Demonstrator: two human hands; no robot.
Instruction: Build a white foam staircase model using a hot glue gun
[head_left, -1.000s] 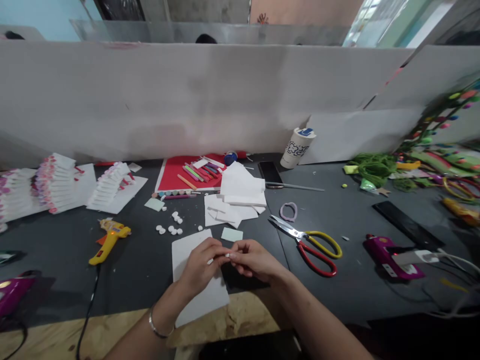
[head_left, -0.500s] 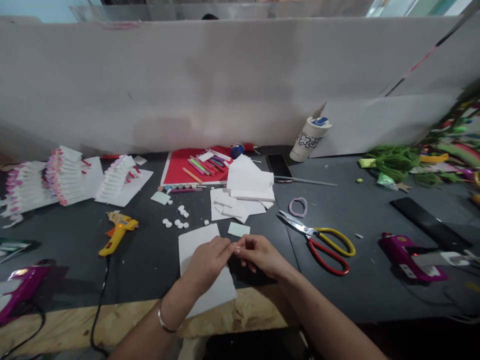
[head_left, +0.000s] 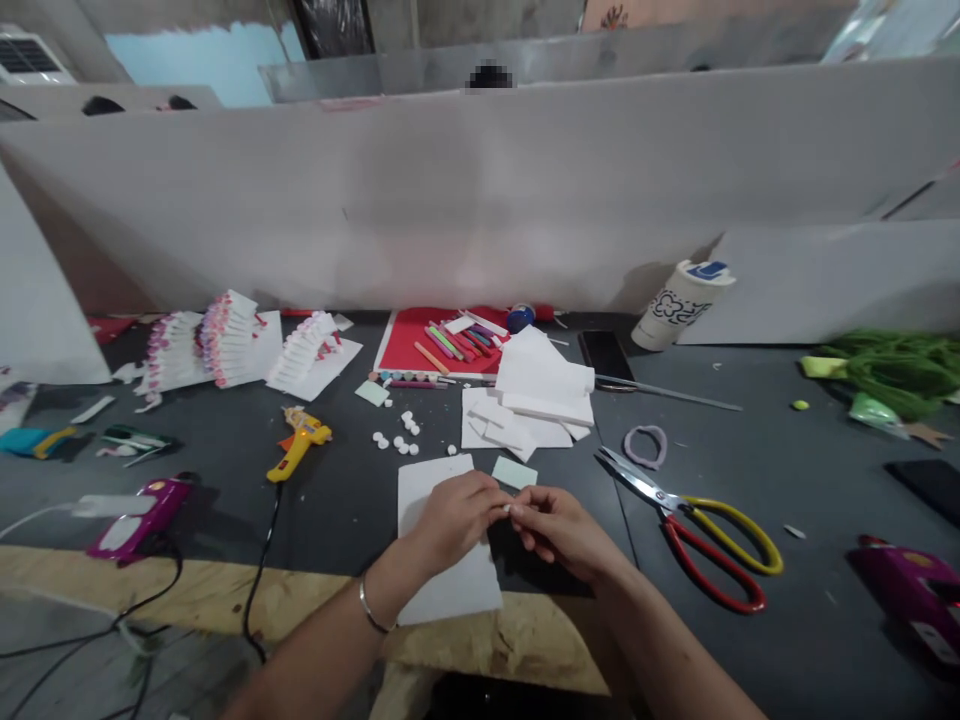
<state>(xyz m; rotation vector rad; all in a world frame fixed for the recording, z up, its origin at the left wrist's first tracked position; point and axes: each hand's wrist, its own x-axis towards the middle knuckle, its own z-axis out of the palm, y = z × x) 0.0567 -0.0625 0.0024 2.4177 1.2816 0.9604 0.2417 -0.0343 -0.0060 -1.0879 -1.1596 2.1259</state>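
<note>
My left hand (head_left: 459, 512) and my right hand (head_left: 556, 528) meet at the fingertips, thumbs and forefingers pinched together. Between them shows a small white piece (head_left: 508, 508), too small to make out further. Below my left hand, and partly covered by it, lies a white sheet (head_left: 450, 590). A pale green card (head_left: 514, 472) rests just beyond the fingers. Farther off to the left are several small round white pieces (head_left: 405, 449). To the right of my right hand, large scissors (head_left: 664, 498) with one red and one yellow handle lie with blades slightly parted.
At left, a yellow glue gun (head_left: 298, 447) trails its black cord. White paper pieces (head_left: 544, 375), coloured pens (head_left: 461, 342) and a purple ring (head_left: 645, 447) lie farther back. A patterned cup (head_left: 675, 308) stands by the white partition (head_left: 450, 200). Green yarn (head_left: 892, 370) is at right.
The head view has swung left and up, so things appear farther right. My hands remain fingertip to fingertip, and the small white piece between them shows more clearly now.
</note>
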